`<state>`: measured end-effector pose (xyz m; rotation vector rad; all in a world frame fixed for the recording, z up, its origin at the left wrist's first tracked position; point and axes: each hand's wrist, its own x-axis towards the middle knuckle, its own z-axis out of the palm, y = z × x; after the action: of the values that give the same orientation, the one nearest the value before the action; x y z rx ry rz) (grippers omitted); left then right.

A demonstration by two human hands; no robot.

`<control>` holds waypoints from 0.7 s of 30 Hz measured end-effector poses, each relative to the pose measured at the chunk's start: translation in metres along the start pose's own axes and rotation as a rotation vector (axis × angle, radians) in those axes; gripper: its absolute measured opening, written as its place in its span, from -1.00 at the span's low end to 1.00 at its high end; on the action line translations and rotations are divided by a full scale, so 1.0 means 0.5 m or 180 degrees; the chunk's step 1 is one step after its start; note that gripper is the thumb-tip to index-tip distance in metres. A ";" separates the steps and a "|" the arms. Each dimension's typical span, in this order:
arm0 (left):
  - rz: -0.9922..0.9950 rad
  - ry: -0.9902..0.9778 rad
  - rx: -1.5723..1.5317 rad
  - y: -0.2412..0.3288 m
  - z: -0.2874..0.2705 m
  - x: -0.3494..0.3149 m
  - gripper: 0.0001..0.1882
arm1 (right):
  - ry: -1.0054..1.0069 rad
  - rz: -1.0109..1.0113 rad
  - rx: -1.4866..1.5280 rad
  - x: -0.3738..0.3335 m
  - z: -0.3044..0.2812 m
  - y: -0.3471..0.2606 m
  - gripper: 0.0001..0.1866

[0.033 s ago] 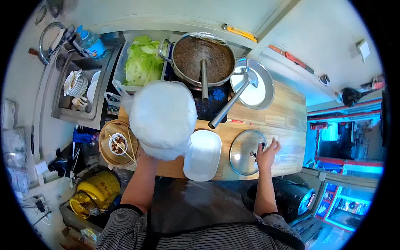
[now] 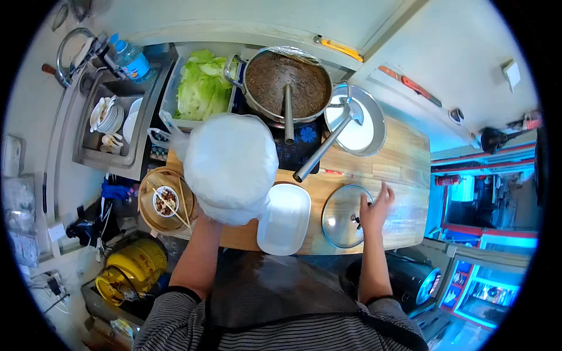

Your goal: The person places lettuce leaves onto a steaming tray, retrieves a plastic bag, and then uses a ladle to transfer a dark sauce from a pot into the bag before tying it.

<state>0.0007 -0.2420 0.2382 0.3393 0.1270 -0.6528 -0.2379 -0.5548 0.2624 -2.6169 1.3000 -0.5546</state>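
Note:
Close below the camera, a round white bundle in a thin plastic bag (image 2: 231, 164) covers the left part of the wooden worktop. My left hand (image 2: 206, 215) is under its near edge and bears it; the fingers are hidden by the bag. At the right, my right hand (image 2: 376, 212) is open and holds nothing, thumb and fingers apart. It hovers by the right rim of a round glass lid (image 2: 339, 219) with a dark knob, and I cannot tell whether it touches the rim. Between the two hands lies a white rectangular tray (image 2: 284, 221).
A pot of brown broth (image 2: 275, 88) with a ladle stands on the induction cooker (image 2: 295, 153). Beside it, a ladle rests across a metal basin of white liquid (image 2: 366, 131). Lettuce (image 2: 202, 88), a sink with dishes (image 2: 93, 143), and a bamboo steamer (image 2: 149, 216) are leftward.
My right hand has risen slightly away from me, its fingers more stretched out. The bundle over my left hand has barely shifted.

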 end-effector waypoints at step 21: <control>0.0074 -0.0030 -0.0688 -0.041 -0.025 0.031 -0.18 | -0.0396 -0.1991 0.2061 0.299 -0.011 -0.330 -0.82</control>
<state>0.0002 -0.2617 0.2176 0.1294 0.1826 -0.6111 -0.0366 -0.5735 0.3560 -2.3779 0.1665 -0.7250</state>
